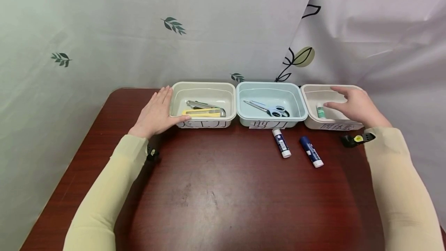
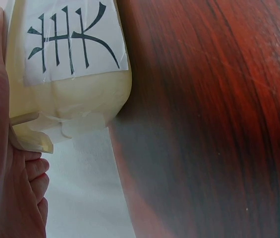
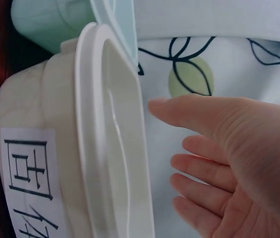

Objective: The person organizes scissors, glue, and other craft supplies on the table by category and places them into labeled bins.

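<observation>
My left hand (image 1: pixel 155 112) rests at the left end of a cream bin (image 1: pixel 205 87), fingers straight along its side and thumb over the front rim. That bin holds a yellow utility knife (image 1: pixel 201 112) and grey ones behind it. Over the right-hand cream bin (image 3: pixel 92 124) my right hand (image 1: pixel 360 105) hovers with thumb and fingers spread and nothing between them. A green-labelled glue stick (image 1: pixel 320 111) stands tilted inside this bin, left of the thumb. In the right wrist view, the hand (image 3: pixel 234 163) is beyond the bin's rim with relaxed fingers.
Between the cream bins sits a light blue bin (image 1: pixel 268 88) with scissors (image 1: pixel 277 112). Two blue-and-white glue sticks, one nearer the blue bin (image 1: pixel 281 143) and one further right (image 1: pixel 311 152), lie on the dark red table (image 1: pixel 223 189). A patterned cloth (image 1: pixel 122 30) hangs behind.
</observation>
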Available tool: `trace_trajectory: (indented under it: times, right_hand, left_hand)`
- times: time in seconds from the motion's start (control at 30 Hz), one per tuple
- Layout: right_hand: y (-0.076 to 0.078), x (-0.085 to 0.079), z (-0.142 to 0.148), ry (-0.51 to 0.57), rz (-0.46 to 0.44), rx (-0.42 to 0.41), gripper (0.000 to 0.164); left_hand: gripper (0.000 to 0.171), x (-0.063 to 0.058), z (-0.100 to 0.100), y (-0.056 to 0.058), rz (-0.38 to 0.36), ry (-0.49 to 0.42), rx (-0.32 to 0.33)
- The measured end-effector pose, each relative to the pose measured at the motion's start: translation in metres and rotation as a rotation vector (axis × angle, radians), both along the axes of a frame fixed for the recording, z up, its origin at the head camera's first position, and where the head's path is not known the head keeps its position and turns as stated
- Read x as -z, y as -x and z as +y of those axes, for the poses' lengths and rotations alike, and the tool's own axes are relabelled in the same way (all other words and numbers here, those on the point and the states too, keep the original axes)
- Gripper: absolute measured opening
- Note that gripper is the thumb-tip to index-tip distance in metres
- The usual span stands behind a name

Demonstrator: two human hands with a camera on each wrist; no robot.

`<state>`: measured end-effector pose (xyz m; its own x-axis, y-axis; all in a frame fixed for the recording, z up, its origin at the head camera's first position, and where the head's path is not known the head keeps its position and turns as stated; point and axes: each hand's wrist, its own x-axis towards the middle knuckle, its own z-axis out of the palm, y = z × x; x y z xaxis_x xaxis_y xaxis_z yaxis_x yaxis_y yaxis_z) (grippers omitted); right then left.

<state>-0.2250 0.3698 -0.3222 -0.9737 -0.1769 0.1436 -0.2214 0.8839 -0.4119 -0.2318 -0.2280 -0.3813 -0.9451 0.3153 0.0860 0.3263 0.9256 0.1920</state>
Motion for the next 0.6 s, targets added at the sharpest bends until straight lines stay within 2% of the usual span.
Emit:
trace_trajectory:
  times: [0.37, 0.6]
  right_hand:
    - [-0.018, -0.015, -0.016, 0.057, -0.016, 0.046, 0.072]
    - [-0.028, -0.024, -0.028, 0.087, 0.016, 0.058, 0.069]
  left_hand:
    - [0.123, 0.0, 0.0, -0.001, -0.003, -0.001, 0.001]
    - [0.123, 0.002, 0.0, 0.001, 0.005, -0.005, 0.006]
